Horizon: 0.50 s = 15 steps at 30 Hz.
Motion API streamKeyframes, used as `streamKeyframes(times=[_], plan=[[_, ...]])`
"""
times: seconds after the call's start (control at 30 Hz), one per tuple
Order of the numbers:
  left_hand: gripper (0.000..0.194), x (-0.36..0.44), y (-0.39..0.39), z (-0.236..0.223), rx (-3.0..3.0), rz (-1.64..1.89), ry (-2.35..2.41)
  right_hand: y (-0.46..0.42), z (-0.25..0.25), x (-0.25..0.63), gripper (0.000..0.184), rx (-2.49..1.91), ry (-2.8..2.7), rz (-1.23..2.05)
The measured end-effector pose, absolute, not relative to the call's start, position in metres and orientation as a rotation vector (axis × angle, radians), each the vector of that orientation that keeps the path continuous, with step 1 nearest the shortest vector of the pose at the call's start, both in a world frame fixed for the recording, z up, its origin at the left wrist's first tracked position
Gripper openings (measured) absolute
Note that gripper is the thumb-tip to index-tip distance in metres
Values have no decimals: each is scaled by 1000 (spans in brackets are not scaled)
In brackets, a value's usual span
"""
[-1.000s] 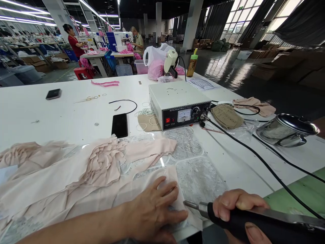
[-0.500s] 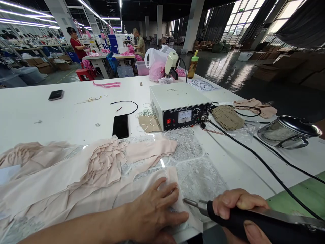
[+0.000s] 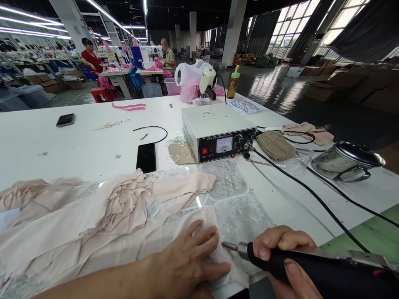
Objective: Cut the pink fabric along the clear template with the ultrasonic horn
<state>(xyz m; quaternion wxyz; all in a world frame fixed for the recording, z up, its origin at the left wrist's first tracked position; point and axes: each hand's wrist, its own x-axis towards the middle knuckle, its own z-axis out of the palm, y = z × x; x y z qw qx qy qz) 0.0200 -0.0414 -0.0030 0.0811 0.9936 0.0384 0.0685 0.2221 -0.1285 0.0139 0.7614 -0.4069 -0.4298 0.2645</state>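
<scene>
My left hand [image 3: 195, 255] lies with fingers spread on a pale pink strip of fabric [image 3: 174, 228], pressing it on a clear patterned mat [image 3: 243, 211]. In my right hand [image 3: 288, 249] is a black ultrasonic welding gun [image 3: 314, 270], fingers wrapped round its body. Its metal tip [image 3: 229, 246] points left and is at the fabric's right edge, near my left fingers; whether it touches I cannot tell. More pale pink fabric pieces [image 3: 124, 207] lie heaped and ruffled to the left.
A control box [image 3: 218, 128] with a dial and red switch stands mid-table, a black cable [image 3: 299, 185] running from it. Around it are a phone [image 3: 146, 158], rubber bands [image 3: 179, 141], a steel-lidded cup [image 3: 347, 164] and a brown cardboard template [image 3: 276, 145]. Two people work at sewing machines behind.
The welding gun's tip has shifted slightly left along with my right hand. My left hand stays on the fabric. The whole view has turned a little.
</scene>
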Motion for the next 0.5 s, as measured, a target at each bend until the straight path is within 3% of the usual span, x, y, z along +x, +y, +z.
streamKeyframes(times=[0.5], plan=[[57,19,-42,-2,2949,134,118,-118,12,219,7,-842,-893,565]])
